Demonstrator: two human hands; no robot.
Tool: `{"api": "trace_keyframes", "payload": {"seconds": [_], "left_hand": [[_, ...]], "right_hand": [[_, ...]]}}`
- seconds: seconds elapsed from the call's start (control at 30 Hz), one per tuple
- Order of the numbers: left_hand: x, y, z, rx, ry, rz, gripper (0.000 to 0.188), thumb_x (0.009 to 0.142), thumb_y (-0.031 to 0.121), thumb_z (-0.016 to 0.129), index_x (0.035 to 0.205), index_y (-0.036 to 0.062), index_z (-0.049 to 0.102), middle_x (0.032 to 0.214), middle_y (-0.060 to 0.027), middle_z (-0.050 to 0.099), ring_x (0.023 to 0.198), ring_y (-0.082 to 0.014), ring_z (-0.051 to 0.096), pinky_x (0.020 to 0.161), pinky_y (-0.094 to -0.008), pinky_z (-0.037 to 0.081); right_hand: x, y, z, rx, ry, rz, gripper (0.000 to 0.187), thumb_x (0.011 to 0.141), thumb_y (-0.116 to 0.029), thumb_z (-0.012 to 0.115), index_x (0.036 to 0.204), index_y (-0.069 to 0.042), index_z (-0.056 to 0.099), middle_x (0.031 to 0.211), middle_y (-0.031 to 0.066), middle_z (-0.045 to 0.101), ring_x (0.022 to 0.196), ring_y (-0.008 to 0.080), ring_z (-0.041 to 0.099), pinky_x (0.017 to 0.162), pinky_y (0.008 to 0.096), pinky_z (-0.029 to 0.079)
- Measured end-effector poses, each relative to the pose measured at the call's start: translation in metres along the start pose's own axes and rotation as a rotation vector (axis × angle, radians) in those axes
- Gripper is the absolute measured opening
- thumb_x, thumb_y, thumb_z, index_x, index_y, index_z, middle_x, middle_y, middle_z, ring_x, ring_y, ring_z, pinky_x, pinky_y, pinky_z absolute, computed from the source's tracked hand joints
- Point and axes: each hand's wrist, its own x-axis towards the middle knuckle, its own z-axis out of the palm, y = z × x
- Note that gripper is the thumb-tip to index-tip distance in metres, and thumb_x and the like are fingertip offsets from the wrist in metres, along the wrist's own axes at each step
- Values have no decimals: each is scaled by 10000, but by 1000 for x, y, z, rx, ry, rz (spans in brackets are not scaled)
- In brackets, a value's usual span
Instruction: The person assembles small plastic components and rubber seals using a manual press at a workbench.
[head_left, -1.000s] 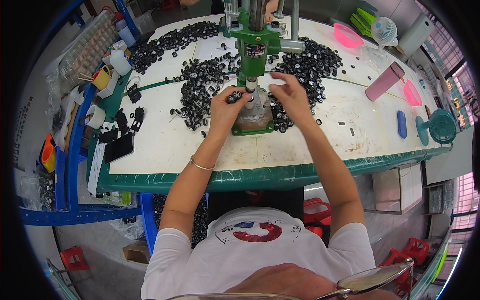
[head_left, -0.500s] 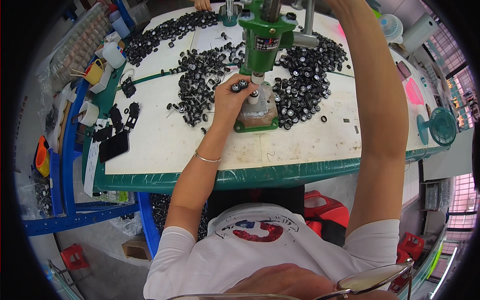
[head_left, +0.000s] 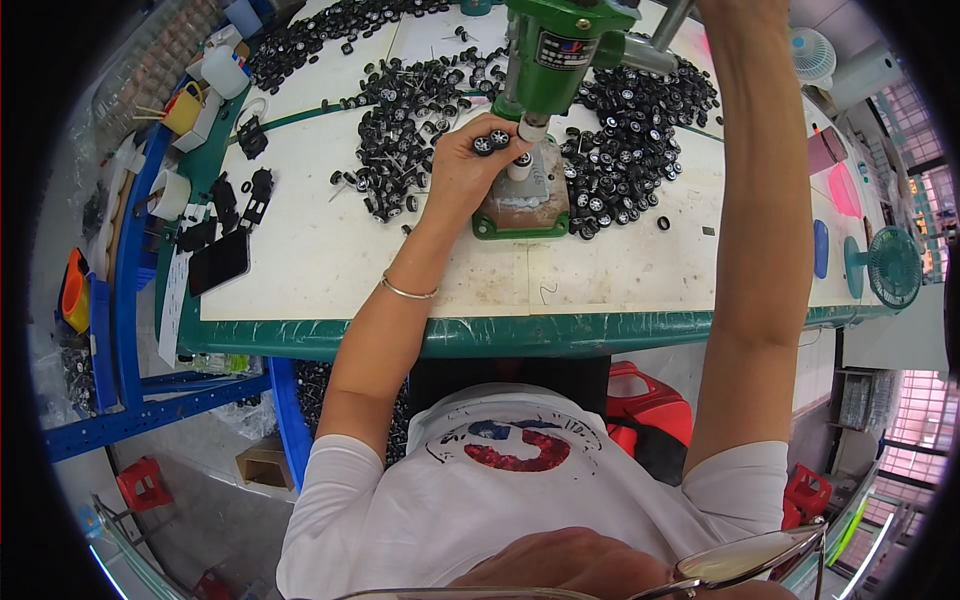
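Observation:
My left hand (head_left: 466,168) is closed on small black toy wheels (head_left: 490,143) with silver hubs, pinched between thumb and fingers. It is right beside the ram (head_left: 533,128) of a green bench press (head_left: 562,72). Under the ram, a pale post (head_left: 519,168) stands on the press's base plate (head_left: 522,218), with a wheel at its top by my fingertips. My right arm reaches up past the press. Only part of my right hand (head_left: 745,8) shows at the top edge, near the press's lever (head_left: 672,22); its fingers are out of view.
Heaps of wheels, some on thin axles, lie left (head_left: 395,140) and right (head_left: 630,150) of the press. Black plastic parts (head_left: 228,205) and a dark phone-like slab (head_left: 219,262) are at the table's left. A green fan (head_left: 893,268) stands at the right edge.
The view has shifted, so the table sits higher in it. The lever now slants more to the right. Another person's hand at the far edge has left the view. My left hand keeps its grip.

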Motion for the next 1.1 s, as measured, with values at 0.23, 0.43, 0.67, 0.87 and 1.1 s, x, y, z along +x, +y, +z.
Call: {"api": "trace_keyframes", "payload": {"seconds": [0.23,0.43,0.67,0.87,1.1], "left_hand": [[-3,1,1,-9,26,-41,145,779,52,743,908,6,695,845,15,645,745,-58,553,689,-214,459],[-3,3,1,23,26,-40,146,781,53,743,908,3,690,851,13,646,752,-58,559,687,-212,461],[-6,0,2,62,16,-17,132,784,46,734,902,12,686,850,15,644,754,-57,557,675,-211,457],[-9,-6,-1,30,15,-29,126,788,35,726,904,13,685,874,7,637,784,-68,564,723,-211,454],[-9,-3,5,4,30,58,150,788,20,724,934,17,690,955,-20,642,869,-94,574,794,-226,460]], "right_hand": [[5,18,6,-2,-23,77,229,910,-245,575,726,-135,494,544,-105,326,396,8,249,353,194,172],[-7,7,7,15,16,56,237,910,-236,572,713,-144,477,545,-106,318,404,12,244,363,194,175],[-55,-13,8,129,46,-266,298,895,-238,582,662,-149,420,530,-85,289,406,21,230,361,206,170],[-81,-31,9,988,115,172,292,887,-229,593,664,-129,433,524,-71,286,414,30,234,374,214,176],[-74,-9,1,947,-22,-88,250,893,-203,585,696,-115,458,530,-65,312,416,33,245,376,216,183]]}}
